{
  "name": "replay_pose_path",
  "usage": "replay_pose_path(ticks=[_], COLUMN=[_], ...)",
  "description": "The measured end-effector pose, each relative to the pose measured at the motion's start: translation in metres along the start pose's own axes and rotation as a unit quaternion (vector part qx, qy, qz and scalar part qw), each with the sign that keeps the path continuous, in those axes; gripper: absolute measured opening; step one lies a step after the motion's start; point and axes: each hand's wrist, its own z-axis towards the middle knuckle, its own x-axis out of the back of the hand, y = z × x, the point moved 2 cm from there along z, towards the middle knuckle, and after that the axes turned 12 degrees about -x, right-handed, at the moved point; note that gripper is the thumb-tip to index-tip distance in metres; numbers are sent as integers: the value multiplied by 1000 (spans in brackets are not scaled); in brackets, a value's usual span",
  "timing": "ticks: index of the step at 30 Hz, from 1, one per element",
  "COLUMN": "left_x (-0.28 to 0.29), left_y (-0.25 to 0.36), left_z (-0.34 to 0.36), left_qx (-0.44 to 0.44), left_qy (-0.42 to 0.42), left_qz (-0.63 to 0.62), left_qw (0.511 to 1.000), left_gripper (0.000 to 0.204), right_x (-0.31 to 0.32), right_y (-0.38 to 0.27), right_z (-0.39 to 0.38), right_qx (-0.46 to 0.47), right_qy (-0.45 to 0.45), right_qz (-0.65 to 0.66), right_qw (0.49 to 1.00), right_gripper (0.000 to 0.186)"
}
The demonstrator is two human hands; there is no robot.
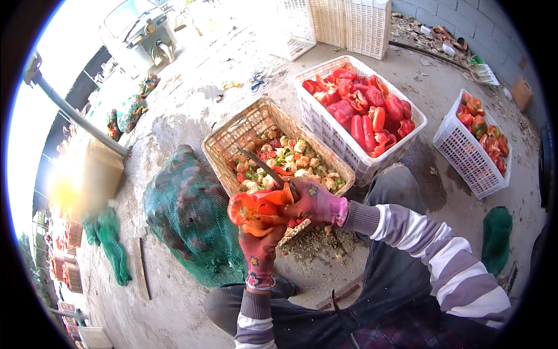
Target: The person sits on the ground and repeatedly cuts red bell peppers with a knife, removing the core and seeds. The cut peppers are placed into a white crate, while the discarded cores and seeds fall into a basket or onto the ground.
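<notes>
From here I see the left hand (260,251) holding 1 cut pepper (256,214) and the right hand (315,200) gripping 1 knife (260,163), both near a crate (232,126) of scraps (301,158)

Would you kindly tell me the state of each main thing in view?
Left hand: gloved, closed on the pepper
Right hand: gloved, closed on the knife
Orange-red pepper: opened, held
Knife: blade bare
Tan crate: partly filled with pepper scraps
Larger white crate: heaped with red peppers
Smaller white crate: filled with mixed red and green peppers
Green mesh sack: bulging, lying on the ground
</notes>
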Motion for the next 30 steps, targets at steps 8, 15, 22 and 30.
replay_pose_path(ticks=[8,15,22,30], left_x=[10,-7,11,27], left_y=[-7,-4,-15,-38], left_z=[-6,-3,1,-9], left_qx=[46,33,118,255], left_qy=[33,32,43,120], left_qz=[4,-44,-66,-117], left_qw=[998,998,990,952], left_gripper=[38,48,44,45], right_x=[1,10,6,-7], right_y=[2,32,13,4], right_z=[2,16,3,0], right_qx=[-106,-171,-190,134], right_qy=[-9,-56,-67,117], right_qz=[50,4,21,-427], right_qw=[993,984,979,887], right_gripper=[26,31,38,66])
